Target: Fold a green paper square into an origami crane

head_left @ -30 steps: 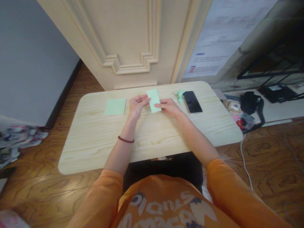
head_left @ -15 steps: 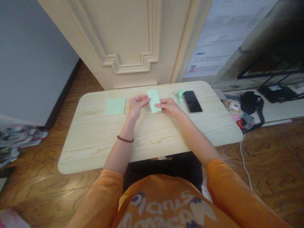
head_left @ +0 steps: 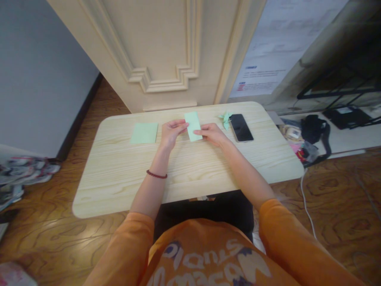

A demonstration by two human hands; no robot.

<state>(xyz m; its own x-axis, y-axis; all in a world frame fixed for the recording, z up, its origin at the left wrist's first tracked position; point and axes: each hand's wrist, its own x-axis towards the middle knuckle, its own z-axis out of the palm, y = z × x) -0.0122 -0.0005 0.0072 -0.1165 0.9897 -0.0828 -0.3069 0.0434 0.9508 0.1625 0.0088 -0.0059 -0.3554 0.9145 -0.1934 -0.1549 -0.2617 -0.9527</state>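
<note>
Near the table's [head_left: 190, 174] far edge, folded green paper [head_left: 193, 126] lies w/ long axis front-to-back (slightly tilted); left hand [head_left: 171, 133] fingers pinch its left edge, right hand [head_left: 212, 133] fingers, curled, grip its near-right corner.

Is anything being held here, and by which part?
A folded light-green paper, held by both hands: left hand on its left long edge, right hand on its right edge near the lower corner. Whether it rests on the table cannot be told.
</note>
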